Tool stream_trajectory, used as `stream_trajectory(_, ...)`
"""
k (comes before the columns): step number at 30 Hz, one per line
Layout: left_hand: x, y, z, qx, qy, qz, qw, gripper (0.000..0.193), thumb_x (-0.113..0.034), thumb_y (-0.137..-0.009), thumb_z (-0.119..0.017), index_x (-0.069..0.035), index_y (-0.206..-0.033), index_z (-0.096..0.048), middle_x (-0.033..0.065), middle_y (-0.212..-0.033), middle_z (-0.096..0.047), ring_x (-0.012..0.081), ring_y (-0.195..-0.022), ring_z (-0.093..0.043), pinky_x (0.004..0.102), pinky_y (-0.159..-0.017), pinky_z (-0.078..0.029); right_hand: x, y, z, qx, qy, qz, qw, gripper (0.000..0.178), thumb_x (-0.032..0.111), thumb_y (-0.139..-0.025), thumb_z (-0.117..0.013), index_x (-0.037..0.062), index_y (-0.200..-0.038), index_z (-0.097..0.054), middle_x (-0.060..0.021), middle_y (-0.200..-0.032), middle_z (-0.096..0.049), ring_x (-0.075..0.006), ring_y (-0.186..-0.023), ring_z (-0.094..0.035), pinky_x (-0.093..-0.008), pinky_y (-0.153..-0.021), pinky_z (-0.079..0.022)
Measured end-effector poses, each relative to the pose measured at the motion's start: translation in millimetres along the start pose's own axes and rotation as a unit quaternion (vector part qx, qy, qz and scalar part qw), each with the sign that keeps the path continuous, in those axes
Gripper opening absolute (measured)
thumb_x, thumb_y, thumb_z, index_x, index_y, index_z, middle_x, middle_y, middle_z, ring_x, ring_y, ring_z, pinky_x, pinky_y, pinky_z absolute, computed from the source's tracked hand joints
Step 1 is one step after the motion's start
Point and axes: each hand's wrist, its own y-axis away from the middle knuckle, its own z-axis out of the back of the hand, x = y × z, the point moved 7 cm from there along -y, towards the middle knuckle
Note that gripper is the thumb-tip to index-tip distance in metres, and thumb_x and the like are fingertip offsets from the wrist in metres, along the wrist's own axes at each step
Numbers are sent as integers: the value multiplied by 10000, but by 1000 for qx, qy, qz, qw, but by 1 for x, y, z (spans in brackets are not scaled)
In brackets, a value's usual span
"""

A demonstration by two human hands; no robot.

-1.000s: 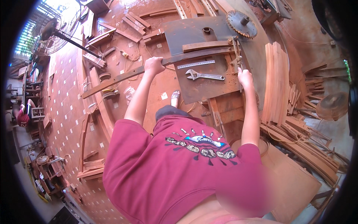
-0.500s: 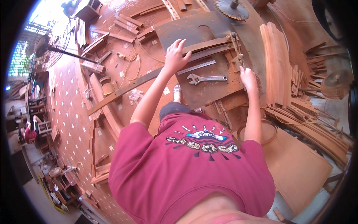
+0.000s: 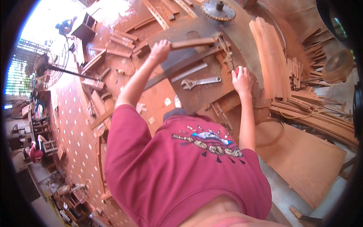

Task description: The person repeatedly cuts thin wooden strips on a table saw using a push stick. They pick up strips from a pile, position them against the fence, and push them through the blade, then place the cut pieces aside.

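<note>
With the wrench as clock centre, your left hand (image 3: 160,52) at ten curls closed over the left end of one short wood piece (image 3: 193,43). Your right hand (image 3: 242,80), at three, is closed around one small red grip (image 3: 237,70) below a metal clamp (image 3: 228,55). The short piece spans from your left hand to that clamp, at twelve. Beneath it, one long bar (image 3: 187,61) overhangs the table's left edge toward eight. Bare table (image 3: 198,95) runs from the one wrench (image 3: 200,82) to the near edge; one ruler (image 3: 189,72) lies at eleven. Further out: one saw blade (image 3: 218,12) at twelve, stacked boards (image 3: 269,60) at two, tiled floor (image 3: 70,125) toward eight. At ten stands one dark open box (image 3: 84,27), its contents indistinct.
</note>
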Motion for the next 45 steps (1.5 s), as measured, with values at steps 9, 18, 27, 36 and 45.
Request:
stream_trajectory(9, 113, 306, 115, 3, 38, 462, 886, 515, -454, -979, -364, -52, -1016, -683, 258, -1040, -675, 421, -1030, -638, 532, -836, -487, 5, 100, 52, -103, -164, 20, 981, 348, 144, -927, -632, -28, -1218, -548, -220, -1232, -544, -383, -1184, -526, -464, -1028, -421)
stream_trajectory(18, -71, 676, 55, -65, 150, 778, 606, 598, -552, -808, -764, 32, -884, -659, 85, -724, -627, 156, -644, -547, 360, -604, -463, 63, 169, 73, -72, -260, 102, 958, 256, -11, -881, -608, -3, -1136, -590, -184, -1241, -539, -345, -1145, -560, -443, -1010, -454)
stream_trajectory(27, -213, 772, -186, 227, 396, 819, 347, 555, -381, -715, -893, 43, -1025, -711, 133, -873, -703, 237, -740, -636, 452, -661, -508, 31, 157, 141, -193, -159, 76, 965, 240, 18, -896, -617, 9, -1136, -622, -165, -1262, -547, -292, -1125, -552, -357, -869, -522)
stream_trajectory(36, -210, 704, -243, 446, 473, 621, 438, 334, -350, -900, -738, -47, -928, -600, 72, -716, -626, 238, -622, -605, 452, -582, -503, -63, 361, 137, -87, -47, -178, 979, 217, 44, -869, -611, 32, -1085, -600, -174, -1203, -544, -357, -1126, -566, -423, -970, -470)
stream_trajectory(45, -177, 622, -309, 465, 493, 449, 583, 424, -337, -885, -734, 71, -971, -651, 83, -769, -647, 186, -659, -597, 406, -561, -479, -108, 729, 24, 19, -527, -642, 556, 295, 174, -872, -706, -8, -1093, -634, -104, -1098, -668, -195, -1025, -627, -344, -874, -503)
